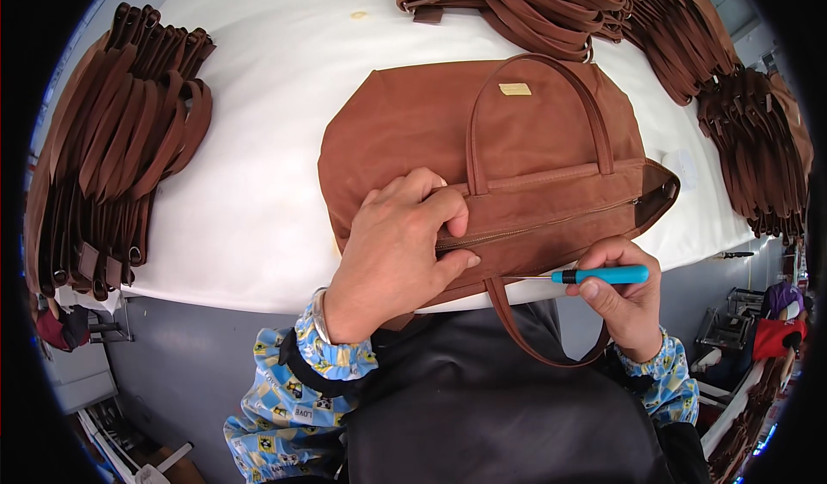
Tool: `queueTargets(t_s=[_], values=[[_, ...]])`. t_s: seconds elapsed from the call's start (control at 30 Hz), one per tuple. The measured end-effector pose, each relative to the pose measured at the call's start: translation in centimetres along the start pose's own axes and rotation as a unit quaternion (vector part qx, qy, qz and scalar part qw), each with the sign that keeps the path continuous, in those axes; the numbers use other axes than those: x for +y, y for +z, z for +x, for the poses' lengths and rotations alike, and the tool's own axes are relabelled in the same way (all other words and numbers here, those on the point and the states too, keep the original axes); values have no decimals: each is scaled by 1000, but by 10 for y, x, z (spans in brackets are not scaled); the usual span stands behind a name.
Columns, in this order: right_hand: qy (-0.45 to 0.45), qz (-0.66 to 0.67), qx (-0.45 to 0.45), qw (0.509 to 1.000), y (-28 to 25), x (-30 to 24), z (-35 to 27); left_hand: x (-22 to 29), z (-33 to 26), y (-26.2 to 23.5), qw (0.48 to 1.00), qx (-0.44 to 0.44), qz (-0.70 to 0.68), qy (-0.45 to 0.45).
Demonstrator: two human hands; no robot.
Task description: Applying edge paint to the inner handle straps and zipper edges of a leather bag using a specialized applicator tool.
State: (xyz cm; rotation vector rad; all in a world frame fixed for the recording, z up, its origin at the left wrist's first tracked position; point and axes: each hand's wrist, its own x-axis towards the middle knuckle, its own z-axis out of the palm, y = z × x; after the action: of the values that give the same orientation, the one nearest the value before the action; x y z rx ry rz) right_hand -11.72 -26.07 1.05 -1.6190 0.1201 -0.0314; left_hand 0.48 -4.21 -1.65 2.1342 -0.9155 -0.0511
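Observation:
A brown handbag [413,113] lies on the white-covered table, its zipped top toward me. One handle [594,118] arches over its far side, and the other hangs down over the near edge. My left hand [401,238] grips the bag's top near the left end of the zipper [534,225], thumb on the near side and fingers curled on the far side. In my right hand [624,294] is a screwdriver [607,274] with a blue handle. Its thin metal shaft points left and reaches the bag's near top edge by the handle's base; the tip's exact contact is hard to see.
Stacked brown bags or straps [129,148] lie at the table's left. More brown piles line the far side [551,1] and the right side [754,152]. The table's near edge runs just in front of my dark apron [500,398]. A grey floor [198,372] shows below.

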Motion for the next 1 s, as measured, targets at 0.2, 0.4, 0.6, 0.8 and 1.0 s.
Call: queueTargets(t_s=[0.2,0.4,0.6,0.8,1.0], values=[[6,-5,3,1000,-2,2,0,2,1,-1,1000,-9,-6,-16],[5,-3,4,1000,-1,3,-1,1,0,0,1000,-2,2,-5],[1,2,6,1000,-2,5,0,1,0,0,1000,-8,-5,-13],[3,9,8,1000,-1,5,-1,2,0,0,1000,-4,5,-8],[-5,-2,6,1000,-1,5,-1,2,0,-1,1000,-7,4,-5]])
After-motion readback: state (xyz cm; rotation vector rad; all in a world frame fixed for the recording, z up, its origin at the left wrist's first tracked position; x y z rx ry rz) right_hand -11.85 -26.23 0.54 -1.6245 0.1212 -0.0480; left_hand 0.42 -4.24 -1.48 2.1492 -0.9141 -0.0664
